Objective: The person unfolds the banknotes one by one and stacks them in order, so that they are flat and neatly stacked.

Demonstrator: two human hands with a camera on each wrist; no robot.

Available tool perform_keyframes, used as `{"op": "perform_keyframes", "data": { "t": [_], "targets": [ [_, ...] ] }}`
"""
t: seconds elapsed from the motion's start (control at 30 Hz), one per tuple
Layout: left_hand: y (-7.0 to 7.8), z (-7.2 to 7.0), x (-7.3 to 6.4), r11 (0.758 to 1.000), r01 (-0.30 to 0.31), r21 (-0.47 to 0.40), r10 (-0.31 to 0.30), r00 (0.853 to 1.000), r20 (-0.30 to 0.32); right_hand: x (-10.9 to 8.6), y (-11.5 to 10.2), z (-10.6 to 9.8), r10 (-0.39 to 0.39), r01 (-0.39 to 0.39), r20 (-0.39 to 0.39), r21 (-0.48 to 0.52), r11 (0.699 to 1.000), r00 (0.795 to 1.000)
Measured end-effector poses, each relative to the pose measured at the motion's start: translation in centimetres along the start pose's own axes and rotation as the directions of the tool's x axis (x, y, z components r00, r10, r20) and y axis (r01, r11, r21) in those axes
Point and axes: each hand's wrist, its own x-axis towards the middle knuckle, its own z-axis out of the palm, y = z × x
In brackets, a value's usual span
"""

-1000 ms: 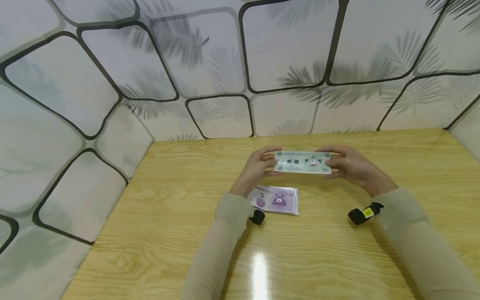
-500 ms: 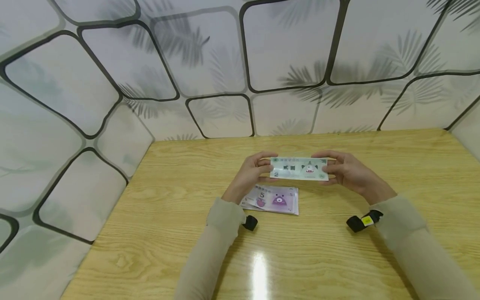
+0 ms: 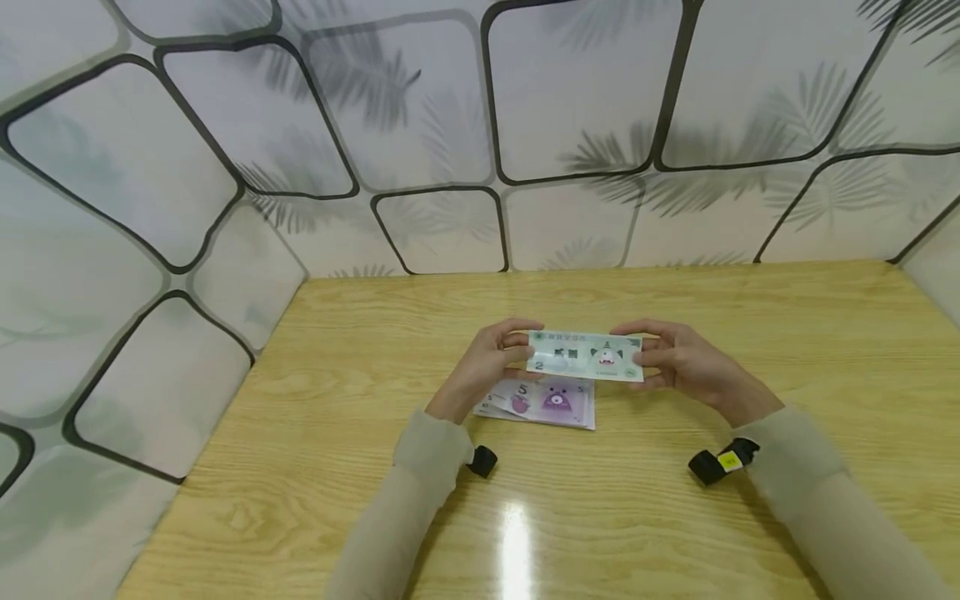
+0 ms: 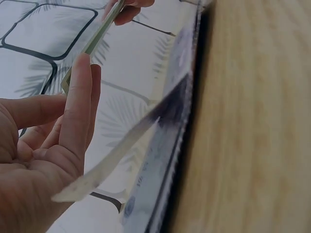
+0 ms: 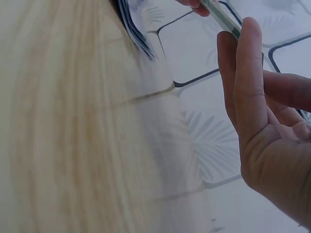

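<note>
Between my two hands a green play banknote (image 3: 585, 357), printed with a 2 and a cartoon face, is stretched out flat. My left hand (image 3: 487, 367) pinches its left end between thumb and fingers. Its right end is pinched by my right hand (image 3: 686, 362). Just below, a small stack of purple play banknotes (image 3: 558, 404) marked 5 lies on the table, its upper edge covered by the green note. In the left wrist view one purple note (image 4: 131, 138) sticks up at a slant from the stack. Seen edge-on there, the green note (image 4: 97, 39) is above the stack.
A wood-grain table (image 3: 300, 500) spreads beneath both arms. Behind it rises a wall (image 3: 570, 100) with a leaf and rounded-block pattern, which also runs along the left side. Black camera straps (image 3: 720, 462) hang at the wrists.
Both hands have moved down and slightly left with the green banknote, toward me, so it now overlaps the top of the purple stack. The grip at both ends stays the same.
</note>
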Motion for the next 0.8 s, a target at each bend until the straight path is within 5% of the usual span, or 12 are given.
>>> {"op": "perform_keyframes", "data": {
  "t": [0.5, 0.8],
  "targets": [
    [0.1, -0.9, -1.7, 1.0, -0.004, 0.011, 0.004, 1.0, -0.017, 0.0, 0.4, 1.6, -0.001, 0.003, 0.064, -0.026, 1.0, 0.998],
    [0.1, -2.0, -2.8, 0.999, 0.011, 0.048, -0.009, 1.0, -0.027, 0.8, 0.7, 2.6, 0.054, -0.053, 0.01, -0.111, 0.992, 0.998]
  ]
}}
